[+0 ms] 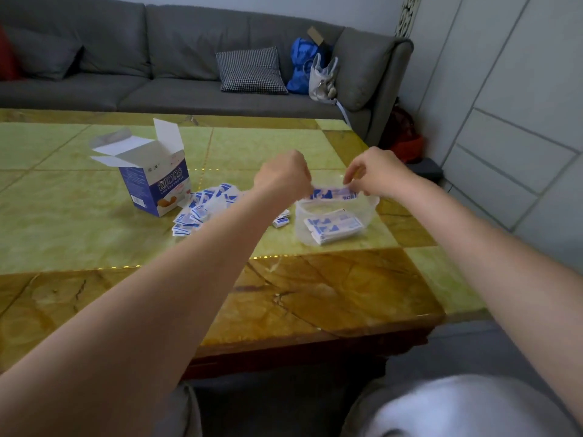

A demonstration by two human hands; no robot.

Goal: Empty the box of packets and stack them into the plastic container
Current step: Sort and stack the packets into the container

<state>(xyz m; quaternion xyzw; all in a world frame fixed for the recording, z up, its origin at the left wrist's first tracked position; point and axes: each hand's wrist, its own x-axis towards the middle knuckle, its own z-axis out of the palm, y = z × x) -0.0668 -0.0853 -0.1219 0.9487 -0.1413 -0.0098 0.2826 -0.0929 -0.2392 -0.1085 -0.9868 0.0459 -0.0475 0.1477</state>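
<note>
Both hands are holding one flat blue-and-white foil packet [334,193] stretched level between them, right over the far rim of the clear, soft-walled plastic container [372,205]. The left hand [284,176] is curling its grip round the packet's left end; the right hand [375,175] is pinching the right end with fingertips. Inside the container a few matching packets [334,227] are lying side by side as the start of a stack. The opened blue-and-white cardboard box [154,178] is standing upright on the green-and-amber marbled surface [94,241], flaps up, with a loose heap of spilled packets [205,206] just beside it, between box and container.

The risks from here, as I judge them: the packet could be going down skewed across the row and spoiling the stack, since it is hanging over the rim rather than the middle. The thin container could also be sliding or tipping if a hand is pressing its wall.
</note>
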